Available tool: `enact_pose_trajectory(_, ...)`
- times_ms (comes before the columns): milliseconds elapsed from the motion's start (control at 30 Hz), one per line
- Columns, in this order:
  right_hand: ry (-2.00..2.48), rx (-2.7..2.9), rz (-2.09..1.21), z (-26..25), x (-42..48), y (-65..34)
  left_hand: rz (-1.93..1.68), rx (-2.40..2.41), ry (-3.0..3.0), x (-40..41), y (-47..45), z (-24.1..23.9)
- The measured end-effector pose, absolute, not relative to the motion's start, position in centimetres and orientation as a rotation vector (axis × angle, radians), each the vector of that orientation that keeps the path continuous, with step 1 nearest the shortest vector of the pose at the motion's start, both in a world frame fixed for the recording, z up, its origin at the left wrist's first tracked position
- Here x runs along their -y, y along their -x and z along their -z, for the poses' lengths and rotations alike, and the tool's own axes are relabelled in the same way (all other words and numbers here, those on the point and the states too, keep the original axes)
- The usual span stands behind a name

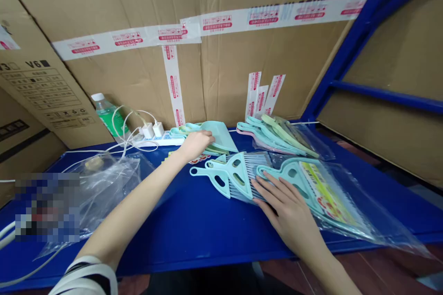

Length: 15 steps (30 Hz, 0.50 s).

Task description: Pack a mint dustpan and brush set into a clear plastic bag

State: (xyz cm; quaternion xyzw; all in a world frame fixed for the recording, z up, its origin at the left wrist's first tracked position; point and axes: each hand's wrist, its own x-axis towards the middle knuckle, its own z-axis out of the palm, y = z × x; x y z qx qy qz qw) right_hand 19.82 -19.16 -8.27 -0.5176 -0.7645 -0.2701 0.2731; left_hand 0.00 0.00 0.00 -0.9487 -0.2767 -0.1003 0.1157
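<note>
My left hand (pixel 198 144) reaches to a stack of dustpans at the back. Its fingers are curled closed at the near side of the top light-blue dustpan (pixel 221 134). With fingers stretched out, my right hand (pixel 290 209) lies at the bristle ends of two overlapping light-blue hand brushes (pixel 238 173). Its fingertips also touch the handle end of a light-blue dustpan (pixel 294 170) in a clear plastic bag (pixel 380 228), which holds a yellow printed card (pixel 328 193). The brush handles point left.
More bagged dustpans and brushes (pixel 273 133) lie at the back right. Clear plastic bags (pixel 107 184) cover the left side of the blue table (pixel 194 235). A power strip (pixel 161 139) with white cables and a bottle (pixel 110 115) stand by the cardboard boxes (pixel 221 69).
</note>
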Motion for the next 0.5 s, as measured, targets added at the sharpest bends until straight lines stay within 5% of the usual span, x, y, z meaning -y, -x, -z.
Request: enact_pose_trajectory(500, 1.3, 1.953, 0.717, 6.9, 19.6, -18.6, 0.649, 0.712, 2.754, 10.0, 12.3, -3.4)
